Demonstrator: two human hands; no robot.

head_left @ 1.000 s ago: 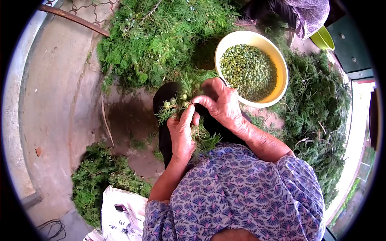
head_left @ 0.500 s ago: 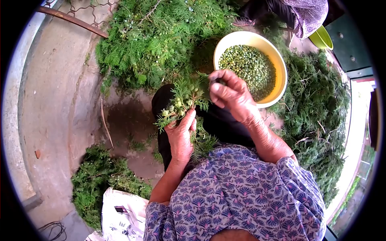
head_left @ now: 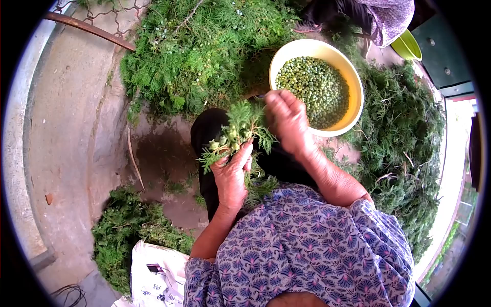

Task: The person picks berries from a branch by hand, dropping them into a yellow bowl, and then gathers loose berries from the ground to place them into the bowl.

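Note:
In the head view, my left hand (head_left: 231,176) is closed on a green sprig (head_left: 240,128) that bears pale green cones, held above my dark-trousered lap. Just right of the sprig is my right hand (head_left: 290,120), its fingers curled and partly blurred; whatever they hold, if anything, is hidden. It is beside the left rim of a yellow basin (head_left: 356,110). Many small green cones (head_left: 314,87) lie inside the basin.
Heaps of green branches lie ahead (head_left: 194,61), at the right (head_left: 404,138) and at the lower left (head_left: 125,225). A white sack (head_left: 156,273) is near my left side. Another person's patterned clothing (head_left: 391,18) shows at top right, by a green bowl (head_left: 409,47).
My right hand has shifted slightly left, and it has turned so its back faces up more. My left hand still holds the sprig, almost unmoved.

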